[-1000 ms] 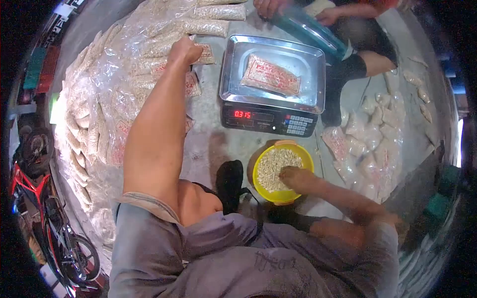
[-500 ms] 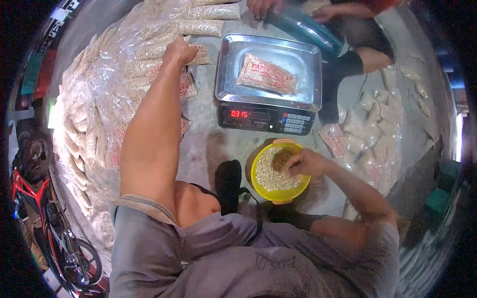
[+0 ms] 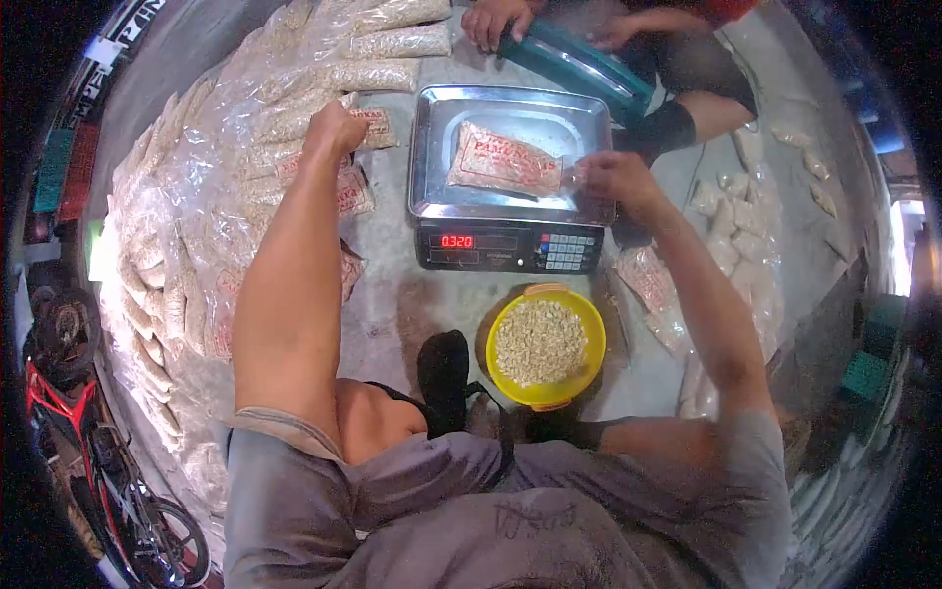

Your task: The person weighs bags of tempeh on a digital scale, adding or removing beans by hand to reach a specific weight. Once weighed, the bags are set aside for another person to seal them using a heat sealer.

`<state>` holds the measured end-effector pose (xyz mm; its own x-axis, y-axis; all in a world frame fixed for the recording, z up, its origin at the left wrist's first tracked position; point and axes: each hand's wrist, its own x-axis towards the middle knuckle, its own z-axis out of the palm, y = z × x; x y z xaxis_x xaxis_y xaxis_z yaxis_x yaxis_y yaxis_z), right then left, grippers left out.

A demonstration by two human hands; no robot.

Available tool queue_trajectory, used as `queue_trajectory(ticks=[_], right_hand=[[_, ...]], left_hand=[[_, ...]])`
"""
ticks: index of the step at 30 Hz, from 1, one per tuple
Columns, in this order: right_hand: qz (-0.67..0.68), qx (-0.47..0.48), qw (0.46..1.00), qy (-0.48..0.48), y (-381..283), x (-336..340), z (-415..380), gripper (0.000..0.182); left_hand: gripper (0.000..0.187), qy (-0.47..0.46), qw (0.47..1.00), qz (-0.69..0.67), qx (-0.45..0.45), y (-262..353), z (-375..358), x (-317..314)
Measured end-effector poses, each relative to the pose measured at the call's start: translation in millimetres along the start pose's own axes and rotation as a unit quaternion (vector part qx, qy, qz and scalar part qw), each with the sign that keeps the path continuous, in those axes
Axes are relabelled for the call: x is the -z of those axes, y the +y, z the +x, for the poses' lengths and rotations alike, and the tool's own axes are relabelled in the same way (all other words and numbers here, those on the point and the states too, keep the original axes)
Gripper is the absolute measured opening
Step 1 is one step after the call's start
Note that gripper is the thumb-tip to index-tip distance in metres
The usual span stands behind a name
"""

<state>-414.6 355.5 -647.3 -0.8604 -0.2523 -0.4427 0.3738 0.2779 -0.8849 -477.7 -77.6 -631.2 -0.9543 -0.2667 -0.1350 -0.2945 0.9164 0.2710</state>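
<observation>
My left hand (image 3: 337,129) is closed at the end of a filled plastic bag with red print (image 3: 376,129), beside the pile of bags. Over the right side of the scale's metal tray, my right hand (image 3: 620,183) has its fingers drawn together at the end of another red-printed bag (image 3: 505,160). What lies between those fingers is hidden. That bag lies flat on the tray, full of pale pieces. The digital scale (image 3: 510,247) reads 0.320 in red. Nearer my body stands a yellow basin (image 3: 596,339) of pale kernels (image 3: 540,343).
Many filled clear bags (image 3: 196,226) are heaped at the left, with more bags (image 3: 741,236) at the right. Opposite me, another person's hands (image 3: 498,22) are at a long teal device (image 3: 579,61). A red and black motorbike (image 3: 98,461) stands far left.
My right hand has left the kernels in the basin and reached forward to the bag on the scale. The reading has risen from 0.315 to 0.320. My left hand keeps its place by the printed bag.
</observation>
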Motion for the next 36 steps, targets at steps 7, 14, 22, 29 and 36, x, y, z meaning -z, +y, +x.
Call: queue_trajectory(ticks=[7,14,22,29,36], right_hand=[[0.079,-0.027,0.996,-0.02,1.5,-9.1,12.6,0.021],[0.191,-0.04,0.981,0.009,6.1,-0.5,-8.9,0.017],[0.068,-0.062,0.979,-0.182,1.0,4.3,-81.4,0.012],[-0.29,0.108,0.897,-0.315,66.4,-74.1,-136.1,0.015],[-0.451,0.227,0.816,-0.282,95.9,-81.3,-138.3,0.016]], left_hand=[[0.051,-0.022,1.0,0.01,0.01,-6.1,3.4,0.7],[0.048,-0.024,0.999,0.018,0.019,-2.0,3.6,0.9],[0.056,-0.015,1.0,0.003,0.023,-10.4,10.7,-6.8],[0.053,-0.013,1.0,0.002,0.002,-6.7,13.0,-15.2],[0.052,-0.032,0.999,0.013,-0.002,6.6,4.6,-5.8]])
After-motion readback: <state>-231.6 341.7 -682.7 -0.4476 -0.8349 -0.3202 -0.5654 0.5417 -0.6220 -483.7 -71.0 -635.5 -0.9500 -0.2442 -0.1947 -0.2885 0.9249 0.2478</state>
